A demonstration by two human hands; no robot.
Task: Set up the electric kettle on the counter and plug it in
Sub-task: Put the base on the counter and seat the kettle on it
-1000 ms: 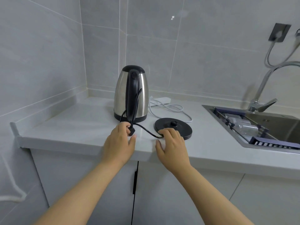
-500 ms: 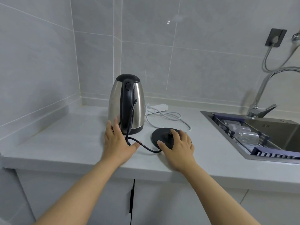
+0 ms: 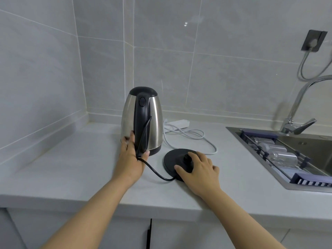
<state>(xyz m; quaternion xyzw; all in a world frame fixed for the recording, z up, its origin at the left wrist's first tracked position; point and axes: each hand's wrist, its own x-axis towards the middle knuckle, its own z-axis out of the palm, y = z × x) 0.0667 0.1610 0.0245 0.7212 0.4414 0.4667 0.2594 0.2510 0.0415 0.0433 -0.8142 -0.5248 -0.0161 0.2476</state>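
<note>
Nearest, two bare forearms reach over the front edge of the counter (image 3: 75,168). The right hand (image 3: 201,169) lies palm-down on the near right part of the black base (image 3: 175,159), fingers relaxed and slightly spread, the index fingertip close to the centre connector; it grips nothing. A black cord (image 3: 154,171) leaves the base's near left edge, curves across the counter, passes the left hand (image 3: 133,159) and runs up through the kettle's handle. The left hand touches the lower part of the kettle (image 3: 142,121), fingers straight against the steel wall left of the handle, thumb at the foot below the handle; whether it holds the cord I cannot tell. The kettle stands upright on the counter, just left of the base, not on it. Behind it lies a white power strip (image 3: 179,124) with its looped white cable. Further right are the sink (image 3: 305,151) with a rack, a tap (image 3: 296,114), and a wall socket (image 3: 313,41) with a plug in it.
</note>
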